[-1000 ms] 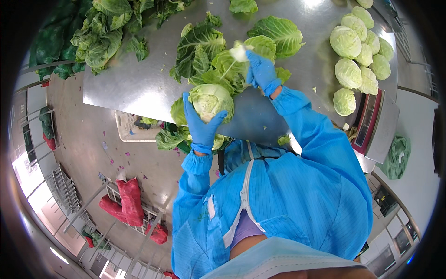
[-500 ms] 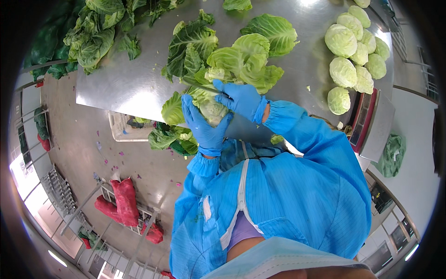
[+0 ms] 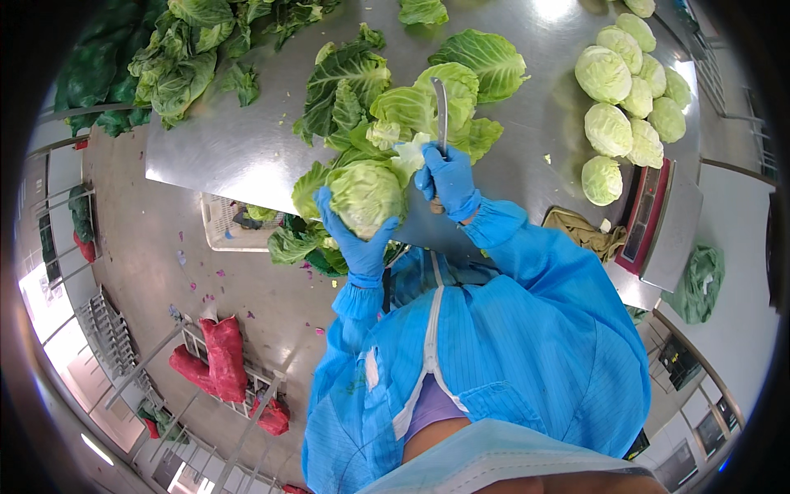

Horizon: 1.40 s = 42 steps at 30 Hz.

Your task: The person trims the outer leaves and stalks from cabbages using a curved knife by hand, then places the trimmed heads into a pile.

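In my blue-gloved left hand (image 3: 355,239) is a pale green cabbage head (image 3: 364,198), cradled at its lower left near the table's front edge. My right hand (image 3: 446,183), also gloved, is closed on a knife (image 3: 441,111) whose blade points away from me, just right of the cabbage. A pale cut leaf piece (image 3: 409,155) lies against the fingers of that hand. Loose outer leaves (image 3: 341,86) are spread on the steel table (image 3: 222,152) beyond both hands.
Trimmed cabbages (image 3: 607,128) are grouped at the right, beside a red-and-steel machine (image 3: 650,218) and an olive cloth (image 3: 580,233). Leafy piles (image 3: 177,74) lie back left. A white crate (image 3: 230,239) sits below the front edge; red sacks (image 3: 222,358) rest on a rack at lower left.
My right hand came down from above right, laid the knife across the cabbage's top, then moved back rightward with the blade upright. My left hand stays on the cabbage, which now shows more clearly.
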{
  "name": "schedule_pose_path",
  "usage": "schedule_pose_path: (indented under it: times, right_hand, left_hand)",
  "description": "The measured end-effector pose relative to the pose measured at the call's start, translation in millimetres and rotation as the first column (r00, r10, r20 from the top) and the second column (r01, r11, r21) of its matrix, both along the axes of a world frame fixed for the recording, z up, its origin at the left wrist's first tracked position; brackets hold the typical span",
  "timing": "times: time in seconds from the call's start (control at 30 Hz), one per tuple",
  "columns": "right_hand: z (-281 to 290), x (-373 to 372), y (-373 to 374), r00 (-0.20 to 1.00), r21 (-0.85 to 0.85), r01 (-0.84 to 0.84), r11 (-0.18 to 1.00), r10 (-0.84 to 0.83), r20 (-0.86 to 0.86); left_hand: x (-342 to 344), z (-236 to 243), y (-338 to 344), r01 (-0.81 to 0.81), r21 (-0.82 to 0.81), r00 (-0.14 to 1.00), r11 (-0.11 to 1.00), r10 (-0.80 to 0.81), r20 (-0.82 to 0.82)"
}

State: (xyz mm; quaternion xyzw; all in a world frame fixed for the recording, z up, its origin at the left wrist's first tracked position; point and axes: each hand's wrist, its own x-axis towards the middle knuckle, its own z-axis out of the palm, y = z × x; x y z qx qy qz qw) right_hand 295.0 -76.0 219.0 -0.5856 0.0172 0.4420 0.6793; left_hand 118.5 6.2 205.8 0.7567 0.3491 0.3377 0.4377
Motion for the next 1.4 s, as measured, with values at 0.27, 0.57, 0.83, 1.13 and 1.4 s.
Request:
schedule_pose_path:
  times: [0.27, 0.57, 0.83, 1.13, 1.4]
  right_hand:
    - [-25.1, 58.2, -13.9, 0.981, -0.149, 0.104, 0.983, -0.077, 0.176]
    - [35.6, -9.1, 2.9, 0.064, -0.475, -0.473, 0.742, 0.567, 0.821]
    - [41.8, 29.2, 22.4, 0.837, -0.080, -0.387, 0.919, 0.386, 0.388]
    - [-33.6, 90.0, -14.6, 0.939, -0.224, -0.050, 0.973, 0.123, 0.322]
    - [-0.6, -7.1, 1.1, 0.594, -0.179, -0.630, 0.756, 0.616, 0.517]
  left_hand:
    - [-7.7, 6.7, -13.2, 0.093, -0.415, 0.969, 0.905, 0.013, 0.247]
    - [7.8, 5.0, -23.6, 0.120, 0.150, 0.981, 0.981, -0.094, -0.168]
    - [-1.2, 11.8, -18.3, 0.207, 0.134, 0.959, 0.969, -0.174, -0.222]
    - [-19.0, 0.1, -13.8, 0.134, -0.183, 0.989, 0.974, -0.120, 0.087]
    - [-38.5, -10.4, -2.7, 0.101, -0.420, 0.987, 0.902, -0.037, 0.157]
